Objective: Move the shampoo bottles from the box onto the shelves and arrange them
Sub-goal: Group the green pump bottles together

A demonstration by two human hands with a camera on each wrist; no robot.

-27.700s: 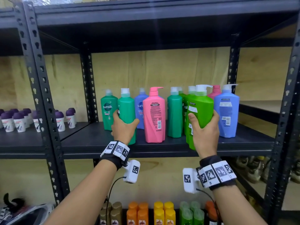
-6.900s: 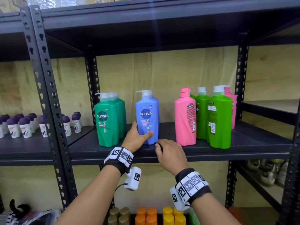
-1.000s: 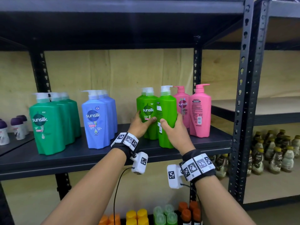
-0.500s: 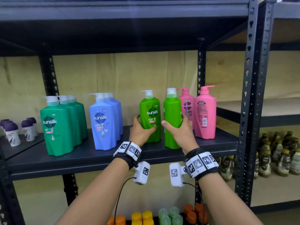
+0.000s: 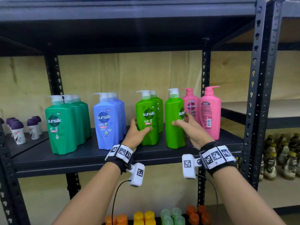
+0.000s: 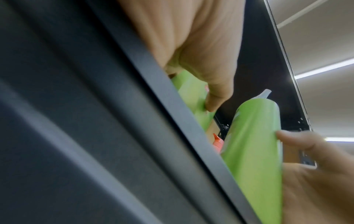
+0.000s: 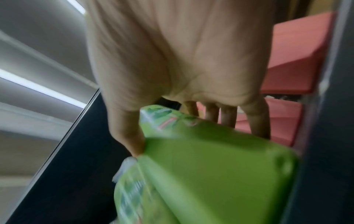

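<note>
Sunsilk pump bottles stand in colour groups on the black shelf [image 5: 90, 158]: dark green [image 5: 61, 127], blue [image 5: 106, 124], light green, pink [image 5: 210, 111]. My left hand [image 5: 139, 129] grips the front light green bottle [image 5: 148, 114], thumb on its label side; a second one stands behind it. My right hand [image 5: 182, 120] holds a separate light green bottle [image 5: 174, 127] to the right, thumb in front and fingers behind it, with its label turned partly to the right. In the wrist views the left thumb [image 6: 214, 104] presses one green bottle [image 6: 191, 91], and the right hand clasps the other [image 7: 210, 159] in front of the pink ones [image 7: 296, 60].
Small purple-capped roll-ons [image 5: 17, 132] stand on the neighbouring shelf at left. A black upright post [image 5: 258, 95] bounds the shelf on the right, with brown bottles [image 5: 284, 159] beyond it lower down. Coloured caps [image 5: 146, 216] show on the shelf below.
The right hand's light green bottle has turned so part of its label shows, and the gap to the left hand's bottle has widened. Both hands stay on their bottles.
</note>
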